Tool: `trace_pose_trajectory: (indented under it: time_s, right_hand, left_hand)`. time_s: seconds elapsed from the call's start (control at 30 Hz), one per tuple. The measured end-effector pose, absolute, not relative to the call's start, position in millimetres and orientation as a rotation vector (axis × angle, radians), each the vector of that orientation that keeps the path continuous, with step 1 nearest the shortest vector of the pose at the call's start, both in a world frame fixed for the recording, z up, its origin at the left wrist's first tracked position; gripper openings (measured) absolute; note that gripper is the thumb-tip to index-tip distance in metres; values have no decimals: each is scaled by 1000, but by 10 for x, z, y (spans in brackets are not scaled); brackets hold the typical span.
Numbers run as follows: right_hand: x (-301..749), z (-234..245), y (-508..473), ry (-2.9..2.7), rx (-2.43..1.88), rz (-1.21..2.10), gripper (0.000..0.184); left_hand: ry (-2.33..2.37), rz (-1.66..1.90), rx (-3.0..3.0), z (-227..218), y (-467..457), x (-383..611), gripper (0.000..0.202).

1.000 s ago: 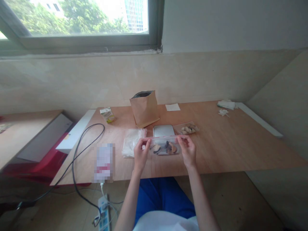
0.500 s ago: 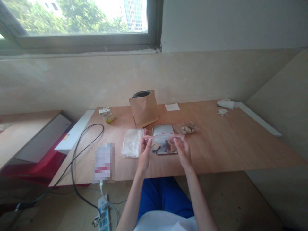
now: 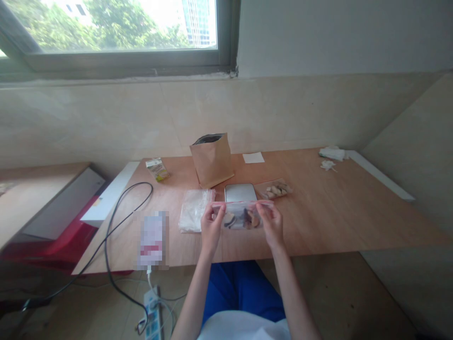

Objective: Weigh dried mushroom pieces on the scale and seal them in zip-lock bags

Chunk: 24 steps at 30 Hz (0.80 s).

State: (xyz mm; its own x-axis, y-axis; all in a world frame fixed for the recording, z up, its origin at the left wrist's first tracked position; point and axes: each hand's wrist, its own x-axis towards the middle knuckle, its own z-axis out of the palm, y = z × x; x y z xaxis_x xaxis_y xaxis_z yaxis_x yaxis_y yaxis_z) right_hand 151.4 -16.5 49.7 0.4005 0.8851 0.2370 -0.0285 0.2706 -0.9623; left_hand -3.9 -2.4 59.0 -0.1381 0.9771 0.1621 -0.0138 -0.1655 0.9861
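Note:
A clear zip bag with a red-edged top hangs between my hands, holding several brown, tan and dark pieces. My left hand pinches its left upper corner, and my right hand grips the right upper corner. Behind the bag lies a flat silver scale, its near part covered by the bag. To its right rests a second clear bag filled with pale pieces. Beside my left hand is a stack of clear zip bags.
A brown paper pouch stands with its top open behind the scale. A small carton, a white paper and crumpled white tissue lie farther back. At left are a blurred-out flat device and a looped black cable.
The held bag's top edge has come slightly lower and straighter, pulled taut between my hands. Both hands have shifted a little; the things on the table have stayed put.

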Motion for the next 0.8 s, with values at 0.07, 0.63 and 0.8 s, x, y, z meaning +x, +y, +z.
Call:
trace_pose_trajectory:
  time_s: [0.07,0.63,0.8]
  right_hand:
    - [1510,522,-169,-980,-1123,730,17]
    - [1493,608,-218,-1007,-1047,981,21]
    - [1470,571,-201,-1003,-1156,964,24]
  left_hand:
    - [1238,1434,1281,597,-27,-43,23]
    - [1039,1363,1173,561,-20,-34,24]
    - [1121,1356,1169,562,-10,-53,25]
